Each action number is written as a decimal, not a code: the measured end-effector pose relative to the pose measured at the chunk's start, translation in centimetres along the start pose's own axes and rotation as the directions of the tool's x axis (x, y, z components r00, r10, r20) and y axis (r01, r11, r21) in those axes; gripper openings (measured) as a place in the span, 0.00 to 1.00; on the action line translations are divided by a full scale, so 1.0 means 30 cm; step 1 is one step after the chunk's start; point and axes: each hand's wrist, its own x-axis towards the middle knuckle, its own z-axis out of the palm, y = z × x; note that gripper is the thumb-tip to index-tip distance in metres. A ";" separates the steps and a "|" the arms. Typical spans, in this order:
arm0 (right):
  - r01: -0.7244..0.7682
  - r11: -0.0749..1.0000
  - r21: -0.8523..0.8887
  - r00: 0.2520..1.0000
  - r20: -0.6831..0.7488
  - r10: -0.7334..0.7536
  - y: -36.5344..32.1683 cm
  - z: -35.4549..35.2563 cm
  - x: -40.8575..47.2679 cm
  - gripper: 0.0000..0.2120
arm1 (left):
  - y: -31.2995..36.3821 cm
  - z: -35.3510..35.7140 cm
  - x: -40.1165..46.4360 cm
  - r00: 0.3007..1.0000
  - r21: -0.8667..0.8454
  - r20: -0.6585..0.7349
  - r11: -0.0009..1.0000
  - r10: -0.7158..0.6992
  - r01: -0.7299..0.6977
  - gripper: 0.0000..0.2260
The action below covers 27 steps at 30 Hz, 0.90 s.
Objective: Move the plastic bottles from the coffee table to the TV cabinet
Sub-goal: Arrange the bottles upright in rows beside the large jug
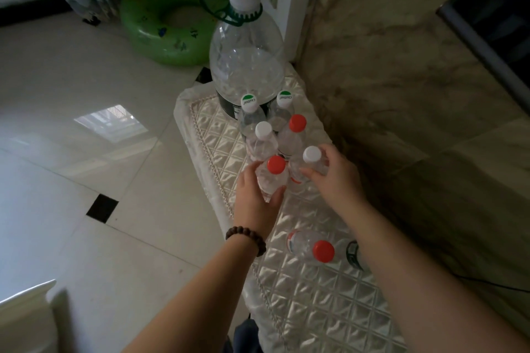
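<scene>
Plastic bottles are clustered on a quilted satin cover that is spread over the TV cabinet, and the large jug with the green-and-white cap is taken as the landmark. Left of the jug, on the tiled floor, a green swim ring is seen. Just in front of the jug two green-capped bottles are stood upright, and in front of those a white-capped one and a red-capped one. Nearer still, on the jug's left-front side, the left hand is wrapped around a red-capped bottle — fingers and thumb closed on its body, a beaded bracelet worn at the wrist. To its right, the right hand is closed around a white-capped bottle, which is held upright and touching its neighbours. Far in front of the jug, beside the right forearm, another red-capped bottle is laid on its side — a dark-labelled one partly hidden behind the arm.
</scene>
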 end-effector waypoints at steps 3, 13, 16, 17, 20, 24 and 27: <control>-0.030 0.999 0.027 0.999 0.020 0.029 0.018 -0.067 -0.051 0.31 | 0.011 -0.034 -0.072 0.999 0.041 0.012 0.998 0.042 -0.042 0.26; -0.207 0.972 0.109 0.969 -0.118 0.219 0.305 -0.278 -0.433 0.37 | 0.010 0.026 -0.328 0.887 0.099 0.462 0.992 0.022 -0.076 0.41; -0.275 0.949 0.152 0.950 -0.111 0.293 0.375 -0.252 -0.494 0.40 | 0.007 0.089 -0.344 0.907 0.148 0.421 0.988 -0.015 -0.053 0.43; -0.287 0.943 0.170 0.947 -0.102 0.306 0.391 -0.236 -0.506 0.40 | 0.007 0.107 -0.345 0.925 0.163 0.380 0.986 -0.020 -0.045 0.42; -0.307 0.927 0.214 0.937 -0.100 0.334 0.434 -0.182 -0.509 0.38 | 0.012 0.146 -0.342 0.960 0.183 0.277 0.983 -0.035 -0.017 0.34; -0.339 0.904 0.260 0.917 -0.123 0.380 0.445 -0.149 -0.478 0.29 | 0.007 0.159 -0.331 0.975 0.173 0.221 0.984 -0.009 -0.030 0.27; -0.295 0.902 0.314 0.926 -0.139 0.351 0.405 -0.157 -0.444 0.25 | 0.015 0.129 -0.312 0.989 0.148 0.147 0.988 0.015 -0.037 0.27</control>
